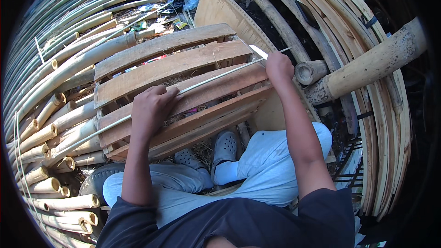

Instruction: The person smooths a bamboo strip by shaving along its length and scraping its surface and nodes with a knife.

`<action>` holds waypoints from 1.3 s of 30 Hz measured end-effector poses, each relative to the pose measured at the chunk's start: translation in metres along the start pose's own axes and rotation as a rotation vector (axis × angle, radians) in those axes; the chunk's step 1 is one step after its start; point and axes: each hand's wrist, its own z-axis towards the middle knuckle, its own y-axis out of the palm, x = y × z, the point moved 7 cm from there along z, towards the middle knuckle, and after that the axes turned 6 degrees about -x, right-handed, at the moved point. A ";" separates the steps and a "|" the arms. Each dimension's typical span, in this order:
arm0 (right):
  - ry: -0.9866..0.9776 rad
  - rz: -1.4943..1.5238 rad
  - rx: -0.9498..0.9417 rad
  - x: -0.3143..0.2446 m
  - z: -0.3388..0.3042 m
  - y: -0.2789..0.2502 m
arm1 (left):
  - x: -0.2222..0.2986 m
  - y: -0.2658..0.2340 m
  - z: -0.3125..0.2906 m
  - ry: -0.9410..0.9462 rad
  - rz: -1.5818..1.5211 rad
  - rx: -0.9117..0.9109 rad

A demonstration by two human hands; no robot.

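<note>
A long, thin bamboo strip (219,77) slants over a slatted wooden crate (161,74) in front of me, from lower left to upper right. My left hand (153,109) is closed round the strip above the crate's near slats. At the crate's right end, my right hand (279,68) grips a knife (258,52), its pale blade pointing up and left beside the strip. The blade appears to meet the strip close to its right end. The knife's handle is hidden inside my fist.
Bamboo poles (98,56) lie stacked along the left. A thick bamboo pole (367,64) juts in from the right, before curved-looking wooden planks (388,124). Behind the crate leans a plywood board (225,11). A dark phone-like object (307,14) rests on the wood. My grey clogs (225,147) are below.
</note>
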 end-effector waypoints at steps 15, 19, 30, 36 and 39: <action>0.002 -0.039 -0.021 -0.029 -0.028 0.017 | 0.001 0.001 0.001 0.003 0.005 0.005; 0.003 -0.048 0.002 -0.028 -0.029 0.005 | 0.002 -0.001 0.000 0.006 0.008 0.000; -0.098 -0.093 -0.068 -0.056 -0.055 0.009 | -0.002 0.000 -0.005 0.016 -0.022 -0.010; -0.121 -0.036 -0.032 -0.059 -0.061 0.015 | -0.001 0.000 -0.003 0.005 -0.014 -0.030; 0.039 0.058 0.026 -0.033 -0.053 0.009 | 0.001 0.002 0.001 0.000 -0.019 -0.001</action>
